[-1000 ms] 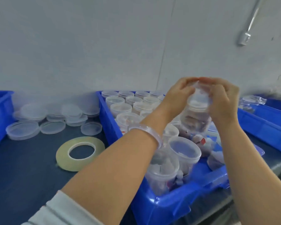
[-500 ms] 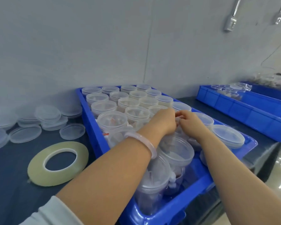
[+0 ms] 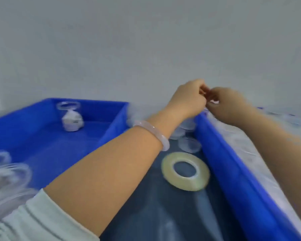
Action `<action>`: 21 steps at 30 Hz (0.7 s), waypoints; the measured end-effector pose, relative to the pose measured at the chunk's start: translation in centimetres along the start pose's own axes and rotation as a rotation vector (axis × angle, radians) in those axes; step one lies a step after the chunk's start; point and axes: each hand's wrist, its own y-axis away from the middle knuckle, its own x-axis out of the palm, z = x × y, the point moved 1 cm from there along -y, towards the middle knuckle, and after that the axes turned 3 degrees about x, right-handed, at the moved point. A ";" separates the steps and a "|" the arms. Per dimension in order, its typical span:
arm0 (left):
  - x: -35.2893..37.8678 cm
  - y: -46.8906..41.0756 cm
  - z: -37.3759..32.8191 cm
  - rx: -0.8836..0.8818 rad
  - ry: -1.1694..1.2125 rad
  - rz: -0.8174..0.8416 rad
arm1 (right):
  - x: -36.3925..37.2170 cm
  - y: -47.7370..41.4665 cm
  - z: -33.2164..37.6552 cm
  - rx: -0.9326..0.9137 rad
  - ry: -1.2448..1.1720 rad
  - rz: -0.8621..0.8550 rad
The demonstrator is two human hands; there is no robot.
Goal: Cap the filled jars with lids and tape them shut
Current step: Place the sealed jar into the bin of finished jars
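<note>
My left hand and my right hand meet fingertip to fingertip above the far left wall of the right blue bin. Both hands' fingers are curled, but blur hides whether anything sits between them. The bin's jars show only as a pale smear under my right forearm. A roll of clear tape lies flat on the dark table beside that bin, below my left wrist. Loose clear lids lie just beyond the roll.
A second blue bin stands at the left with one filled jar upright near its far wall. More clear jars blur at the lower left edge. A grey wall closes off the back.
My hands set the jar down in the right bin, then rose together. The view has swung left, bringing the left bin into sight.
</note>
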 end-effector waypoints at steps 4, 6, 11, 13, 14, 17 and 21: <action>-9.5 3.0 8.8 -0.237 -0.247 -0.152 | 9.7 -2.4 11.4 -0.167 -0.206 0.174; -13.1 4.5 13.1 -0.378 -0.361 -0.169 | 13.7 -2.5 16.6 -0.239 -0.270 0.276; -18.4 5.8 21.8 -0.755 -0.527 -0.182 | 21.1 -3.5 23.9 -0.285 -0.256 0.489; -19.2 5.4 24.0 -0.892 -0.568 -0.139 | 22.9 -4.4 24.9 -0.275 -0.227 0.534; -19.4 5.1 25.0 -0.942 -0.600 -0.102 | 23.7 -4.8 25.1 -0.266 -0.218 0.544; -19.5 4.2 28.1 -1.024 -0.641 -0.039 | 25.7 -5.9 25.0 -0.226 -0.201 0.555; -20.2 2.8 31.9 -1.026 -0.680 0.013 | 27.1 -6.4 25.1 -0.245 -0.274 0.545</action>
